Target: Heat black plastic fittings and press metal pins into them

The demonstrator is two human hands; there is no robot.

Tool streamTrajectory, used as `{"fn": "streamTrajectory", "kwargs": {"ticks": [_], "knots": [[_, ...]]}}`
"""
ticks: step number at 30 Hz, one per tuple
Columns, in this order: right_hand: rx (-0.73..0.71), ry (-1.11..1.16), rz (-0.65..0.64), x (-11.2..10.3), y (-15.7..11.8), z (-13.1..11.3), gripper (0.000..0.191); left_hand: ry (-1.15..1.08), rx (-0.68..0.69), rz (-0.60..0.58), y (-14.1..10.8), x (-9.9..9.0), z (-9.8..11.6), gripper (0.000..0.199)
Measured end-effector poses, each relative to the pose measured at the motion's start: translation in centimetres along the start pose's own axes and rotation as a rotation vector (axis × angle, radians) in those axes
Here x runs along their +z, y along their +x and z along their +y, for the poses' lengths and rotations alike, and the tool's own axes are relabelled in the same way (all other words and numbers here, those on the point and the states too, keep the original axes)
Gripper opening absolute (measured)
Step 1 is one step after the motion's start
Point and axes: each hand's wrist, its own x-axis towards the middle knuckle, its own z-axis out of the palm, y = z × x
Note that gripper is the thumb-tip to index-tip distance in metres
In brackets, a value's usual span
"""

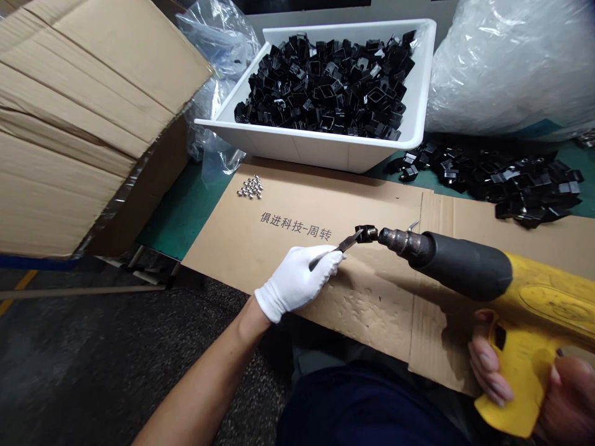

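My left hand [302, 272], in a white glove, is closed around a slim metal tool that looks like tweezers [344, 244]. At the tool's tip is a small black part [364, 233] with a shiny metal piece on its right side, held just above the cardboard. My right hand [493, 365], bare, wraps the grip of a yellow heat gun [548, 297], partly cut off by the frame's edge. Its narrow, discoloured metal nozzle points left, right beside the metal piece; whether they touch I cannot tell. A small pile of silver metal inserts [251, 187] lies on the cardboard sheet [223, 248].
A white bin [320, 145] full of black parts [325, 87] stands at the back. More black parts [511, 176] are heaped right of it, before a large clear plastic bag [515, 68]. A cardboard box [83, 111] leans in at left, by crumpled plastic [223, 37].
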Motion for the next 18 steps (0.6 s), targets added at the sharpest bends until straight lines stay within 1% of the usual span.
{"fn": "streamTrajectory", "kwargs": {"ticks": [5,8,10,13,14,16,18], "knots": [[-0.029,0.051,0.148,1.7,-0.3,0.3,0.071,0.004,0.006,0.008,0.0,0.0,0.1,0.046],[-0.034,0.042,0.19,2.3,-0.3,0.2,0.069,-0.001,0.006,0.01,0.0,0.0,0.1,0.046],[-0.043,0.018,0.142,1.9,-0.2,0.1,0.067,-0.007,0.003,0.01,0.0,0.1,0.0,0.046],[-0.033,-0.04,0.005,0.7,0.0,-0.1,0.067,-0.013,-0.002,0.01,0.0,0.2,-0.1,0.045],[-0.029,-0.058,-0.015,0.3,0.1,-0.2,0.067,-0.013,-0.003,0.012,0.0,0.2,-0.1,0.045],[-0.036,-0.077,-0.011,0.1,0.0,-0.2,0.066,-0.009,-0.002,0.016,-0.1,0.2,-0.1,0.045],[-0.048,-0.079,0.018,0.4,-0.1,-0.1,0.066,-0.001,0.0,0.017,-0.1,0.2,0.0,0.045]]}}
